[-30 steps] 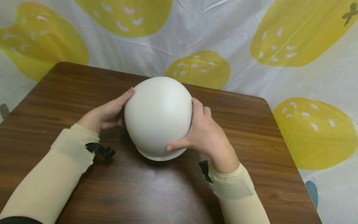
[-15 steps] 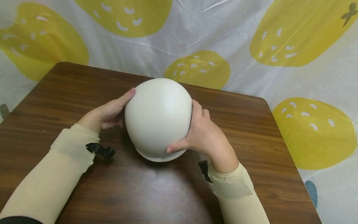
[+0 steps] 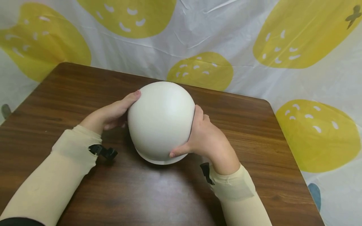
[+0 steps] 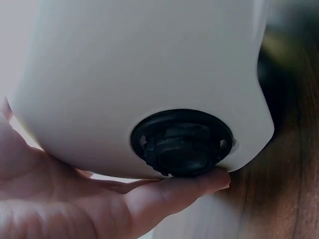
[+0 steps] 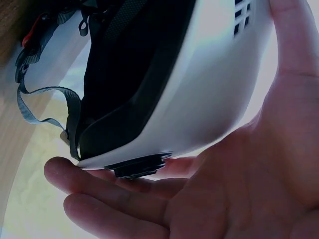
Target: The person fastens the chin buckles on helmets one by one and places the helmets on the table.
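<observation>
A smooth white helmet [image 3: 161, 122] is held between both hands over the table, its rounded shell up and its brim toward the wearer. My left hand [image 3: 117, 110] grips its left side, thumb on the shell near the top. In the left wrist view, fingers pass under a round black knob [image 4: 182, 144] on the shell. My right hand [image 3: 207, 135] grips the opposite side, thumb stretched across the near face just above the brim. The right wrist view shows the dark inside [image 5: 124, 74], a hanging grey strap [image 5: 73, 119], and slotted vents [image 5: 241, 20].
The brown wooden table [image 3: 70, 88] has rounded far corners. Behind it hangs a white cloth [image 3: 240, 34] printed with yellow fruit. Black camera mounts, one at the left wrist [image 3: 103, 152] and one at the right [image 3: 207, 172], stick out from the cream sleeves.
The helmet has come slightly lower in the head view and tips a little toward the wearer, its top edge dropping. Both hands move with it and keep their grip.
</observation>
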{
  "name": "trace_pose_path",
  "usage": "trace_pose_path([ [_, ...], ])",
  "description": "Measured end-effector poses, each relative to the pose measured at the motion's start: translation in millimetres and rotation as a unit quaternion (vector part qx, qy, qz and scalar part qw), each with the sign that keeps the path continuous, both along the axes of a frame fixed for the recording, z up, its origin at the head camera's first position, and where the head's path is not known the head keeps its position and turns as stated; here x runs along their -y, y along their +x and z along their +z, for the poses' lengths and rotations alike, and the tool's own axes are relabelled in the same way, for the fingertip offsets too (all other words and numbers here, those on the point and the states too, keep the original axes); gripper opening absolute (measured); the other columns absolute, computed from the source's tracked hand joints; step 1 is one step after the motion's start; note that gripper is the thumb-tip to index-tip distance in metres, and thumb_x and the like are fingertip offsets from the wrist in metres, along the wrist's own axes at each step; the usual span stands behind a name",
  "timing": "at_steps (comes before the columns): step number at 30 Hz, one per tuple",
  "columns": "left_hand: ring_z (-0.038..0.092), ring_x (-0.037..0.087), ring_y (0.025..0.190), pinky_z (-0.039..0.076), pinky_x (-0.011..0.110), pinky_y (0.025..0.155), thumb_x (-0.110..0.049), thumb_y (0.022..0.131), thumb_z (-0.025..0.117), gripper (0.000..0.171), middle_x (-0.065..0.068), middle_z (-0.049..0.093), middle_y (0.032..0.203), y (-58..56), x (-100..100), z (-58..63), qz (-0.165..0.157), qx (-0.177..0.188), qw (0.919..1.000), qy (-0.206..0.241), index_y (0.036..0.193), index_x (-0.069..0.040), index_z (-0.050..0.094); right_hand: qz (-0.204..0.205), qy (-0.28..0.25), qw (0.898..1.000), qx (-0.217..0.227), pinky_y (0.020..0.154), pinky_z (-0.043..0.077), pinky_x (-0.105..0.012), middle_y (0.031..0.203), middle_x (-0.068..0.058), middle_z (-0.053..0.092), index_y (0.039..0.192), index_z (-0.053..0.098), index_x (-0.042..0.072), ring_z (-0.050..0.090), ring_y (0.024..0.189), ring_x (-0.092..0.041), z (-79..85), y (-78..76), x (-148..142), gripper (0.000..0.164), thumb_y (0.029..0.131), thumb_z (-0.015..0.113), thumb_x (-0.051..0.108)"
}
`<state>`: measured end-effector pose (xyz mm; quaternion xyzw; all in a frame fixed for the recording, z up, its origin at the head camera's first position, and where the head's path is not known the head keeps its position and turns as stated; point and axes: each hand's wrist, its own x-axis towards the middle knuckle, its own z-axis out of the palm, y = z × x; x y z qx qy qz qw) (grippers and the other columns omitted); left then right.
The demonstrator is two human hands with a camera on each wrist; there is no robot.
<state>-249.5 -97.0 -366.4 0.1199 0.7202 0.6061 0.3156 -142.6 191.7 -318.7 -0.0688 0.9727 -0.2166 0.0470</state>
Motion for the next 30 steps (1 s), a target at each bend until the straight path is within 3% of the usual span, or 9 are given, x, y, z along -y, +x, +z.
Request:
trace_pose_path([
  [2,0.033,0.051,0.133,0.035,0.047,0.080,-0.080,0.101,0.026,0.090,0.025,0.016,0.158,0.6,-0.8,-0.1,-0.001,0.000,1.0000,0.000,0.169,-0.032,-0.010,0.005,-0.002,1.000,0.003,0.094,0.055,-0.055,0.140,-0.025,0.049,0.163,0.011,0.006,0.063,0.118,-0.039,-0.6,-0.6,-0.2,0.158,0.047,0.108,0.051],
  [5,0.029,0.052,0.140,0.036,0.062,0.099,-0.079,0.101,0.026,0.090,0.024,0.014,0.163,2.0,-0.9,-0.1,-0.003,0.001,1.0000,0.000,0.169,-0.033,-0.009,0.020,-0.011,1.000,0.002,0.096,0.054,-0.054,0.139,-0.025,0.052,0.161,0.013,0.002,0.063,0.120,-0.039,-1.3,-1.3,-0.1,0.156,0.046,0.109,0.046],
  [8,0.024,0.054,0.146,0.025,0.076,0.111,-0.078,0.102,0.028,0.089,0.023,0.010,0.167,3.4,-1.1,0.2,-0.004,0.003,1.0000,0.000,0.169,-0.034,-0.008,0.034,-0.021,0.999,-0.005,0.098,0.054,-0.053,0.139,-0.025,0.054,0.158,0.016,-0.002,0.063,0.122,-0.039,-2.7,-2.2,-0.7,0.153,0.046,0.110,0.042],
  [11,0.021,0.055,0.148,0.019,0.081,0.112,-0.077,0.103,0.028,0.088,0.022,0.006,0.169,3.7,-0.7,0.6,-0.008,-0.003,1.0000,0.001,0.170,-0.033,-0.009,0.043,-0.024,0.999,-0.011,0.098,0.053,-0.052,0.140,-0.024,0.054,0.157,0.017,-0.003,0.063,0.122,-0.039,-4.7,-2.9,-0.8,0.151,0.046,0.110,0.040],
  [20,0.015,0.050,0.152,0.018,0.078,0.116,-0.070,0.106,0.028,0.088,0.015,-0.006,0.172,1.7,2.8,0.9,-0.029,-0.033,0.9990,0.003,0.170,-0.025,-0.013,0.030,-0.010,1.000,-0.002,0.097,0.054,-0.052,0.139,-0.024,0.053,0.157,0.016,-0.003,0.064,0.120,-0.039,-8.8,-2.1,1.9,0.152,0.046,0.110,0.042],
  [30,0.011,0.046,0.155,0.014,0.074,0.120,-0.067,0.107,0.029,0.088,0.014,-0.007,0.174,2.9,2.4,1.4,-0.029,-0.052,0.9982,-0.003,0.171,-0.022,-0.012,0.024,-0.015,1.000,0.012,0.100,0.053,-0.049,0.132,-0.024,0.062,0.155,0.020,-0.006,0.067,0.116,-0.035,-11.2,-1.7,4.3,0.148,0.047,0.111,0.038],
])
